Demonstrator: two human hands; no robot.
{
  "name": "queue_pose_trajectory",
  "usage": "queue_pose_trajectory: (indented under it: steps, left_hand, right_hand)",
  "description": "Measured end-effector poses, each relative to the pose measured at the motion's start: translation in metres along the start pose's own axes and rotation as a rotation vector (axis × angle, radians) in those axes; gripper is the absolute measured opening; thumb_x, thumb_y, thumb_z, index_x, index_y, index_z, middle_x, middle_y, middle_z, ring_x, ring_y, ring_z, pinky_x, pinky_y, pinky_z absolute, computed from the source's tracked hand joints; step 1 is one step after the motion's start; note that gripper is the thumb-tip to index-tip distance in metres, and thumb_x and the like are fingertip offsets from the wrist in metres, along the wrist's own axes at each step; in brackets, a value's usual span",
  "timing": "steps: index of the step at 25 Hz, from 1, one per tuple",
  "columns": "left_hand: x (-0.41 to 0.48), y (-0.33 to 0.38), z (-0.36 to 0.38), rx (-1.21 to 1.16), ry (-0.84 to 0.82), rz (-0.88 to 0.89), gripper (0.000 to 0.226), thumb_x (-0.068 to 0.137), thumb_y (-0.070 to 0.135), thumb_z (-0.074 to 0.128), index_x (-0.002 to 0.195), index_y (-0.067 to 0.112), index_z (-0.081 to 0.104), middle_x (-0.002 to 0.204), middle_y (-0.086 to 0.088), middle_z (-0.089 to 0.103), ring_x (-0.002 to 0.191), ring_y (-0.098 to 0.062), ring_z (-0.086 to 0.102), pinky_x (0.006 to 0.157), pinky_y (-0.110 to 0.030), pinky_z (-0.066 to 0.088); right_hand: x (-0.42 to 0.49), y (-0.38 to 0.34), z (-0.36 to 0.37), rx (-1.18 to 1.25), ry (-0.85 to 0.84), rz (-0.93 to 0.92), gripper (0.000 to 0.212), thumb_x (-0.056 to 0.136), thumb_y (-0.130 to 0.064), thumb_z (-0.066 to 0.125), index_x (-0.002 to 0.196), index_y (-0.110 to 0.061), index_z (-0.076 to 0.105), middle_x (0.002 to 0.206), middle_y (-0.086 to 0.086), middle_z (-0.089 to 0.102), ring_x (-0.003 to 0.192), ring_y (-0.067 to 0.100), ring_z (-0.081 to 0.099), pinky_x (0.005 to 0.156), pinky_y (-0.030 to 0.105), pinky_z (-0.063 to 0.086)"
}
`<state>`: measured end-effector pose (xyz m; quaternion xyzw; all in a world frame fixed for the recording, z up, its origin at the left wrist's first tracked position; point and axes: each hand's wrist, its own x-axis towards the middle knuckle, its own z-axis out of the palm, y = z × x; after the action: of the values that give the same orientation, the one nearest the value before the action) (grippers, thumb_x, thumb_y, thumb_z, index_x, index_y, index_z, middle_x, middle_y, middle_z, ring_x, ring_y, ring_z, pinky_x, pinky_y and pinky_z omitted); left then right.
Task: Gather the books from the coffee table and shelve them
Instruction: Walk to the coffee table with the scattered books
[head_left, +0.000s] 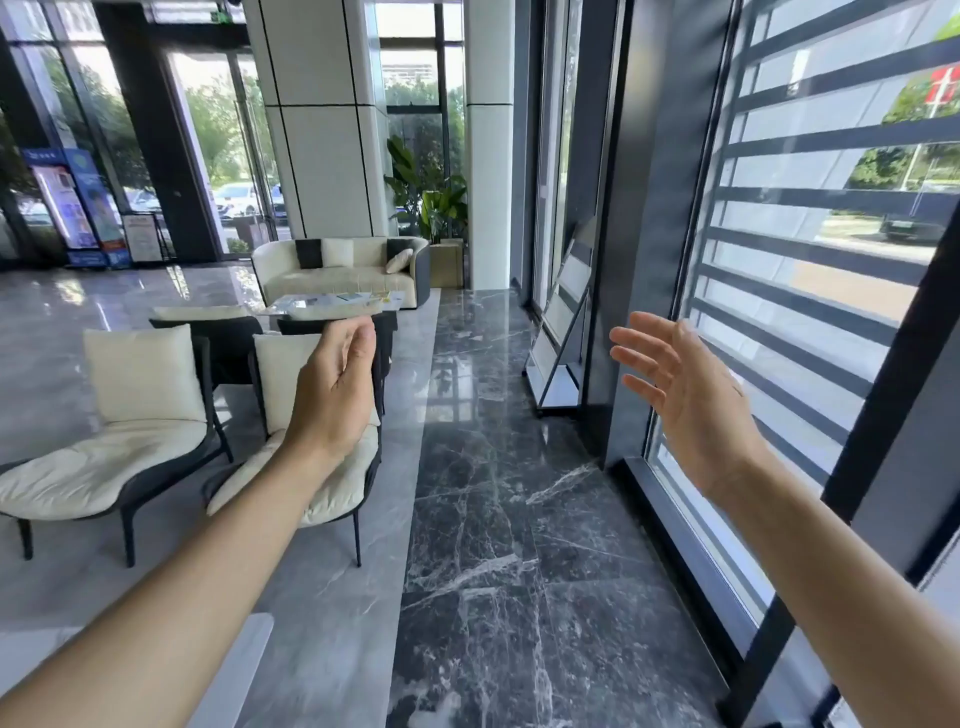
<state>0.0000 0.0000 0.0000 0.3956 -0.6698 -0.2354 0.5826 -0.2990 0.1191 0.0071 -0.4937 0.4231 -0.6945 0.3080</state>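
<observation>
Several books (363, 298) lie flat on a glossy coffee table (291, 307) far ahead, in front of a cream sofa. My left hand (335, 389) is raised in mid-air well short of the table, fingers loosely curled, holding nothing. My right hand (680, 384) is lifted at the right with fingers spread, palm turned inward, also with nothing in it. A slanted display rack (563, 332) with white shelves leans by the dark wall at the right, between the window and the table.
Two cream lounge chairs (130, 441) stand at the left between me and the table. A dark marble strip of floor (493, 493) runs forward. A slatted window (810, 234) fills the right. A white column (322, 119) and potted plant (426, 197) stand behind the sofa (343, 270).
</observation>
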Motion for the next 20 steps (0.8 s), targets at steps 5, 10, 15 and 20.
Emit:
queue_pose_trajectory:
  steps: [5,10,15,20]
  left_hand:
    - [0.051,-0.074,0.028,-0.055,0.017,-0.045,0.042,0.093,0.055,0.038,0.119,0.030,0.059,0.100,0.020,0.061,0.108,-0.016,0.060,0.103,-0.055,0.047]
    - [0.133,-0.160,0.058,-0.098,0.074,-0.099,0.057,0.088,0.060,0.039,0.124,0.021,0.060,0.113,0.011,0.063,0.119,-0.021,0.060,0.105,-0.055,0.045]
    - [0.223,-0.231,0.093,-0.128,0.042,-0.127,0.055,0.088,0.060,0.040,0.124,0.024,0.059,0.117,0.019,0.062,0.122,-0.022,0.060,0.105,-0.055,0.045]
    - [0.315,-0.292,0.145,-0.136,0.003,-0.129,0.056,0.088,0.060,0.041,0.124,0.022,0.060,0.123,0.016,0.063,0.124,-0.017,0.059,0.108,-0.052,0.044]
  right_hand:
    - [0.063,0.062,0.016,0.030,0.011,0.124,0.042,0.108,-0.040,0.030,0.124,-0.022,0.065,0.134,0.008,0.069,0.128,0.025,0.062,0.110,0.042,0.046]
    - [0.169,0.122,0.041,0.098,0.051,0.177,0.050,0.108,-0.041,0.029,0.137,-0.012,0.058,0.138,0.015,0.066,0.130,0.031,0.061,0.109,0.043,0.047]
    - [0.278,0.183,0.065,0.051,0.044,0.120,0.049,0.107,-0.041,0.029,0.138,-0.016,0.058,0.136,0.008,0.068,0.128,0.020,0.063,0.109,0.041,0.047]
    - [0.380,0.261,0.062,0.103,0.066,0.124,0.051,0.107,-0.043,0.028,0.140,-0.018,0.058,0.137,0.003,0.068,0.130,0.016,0.062,0.113,0.043,0.043]
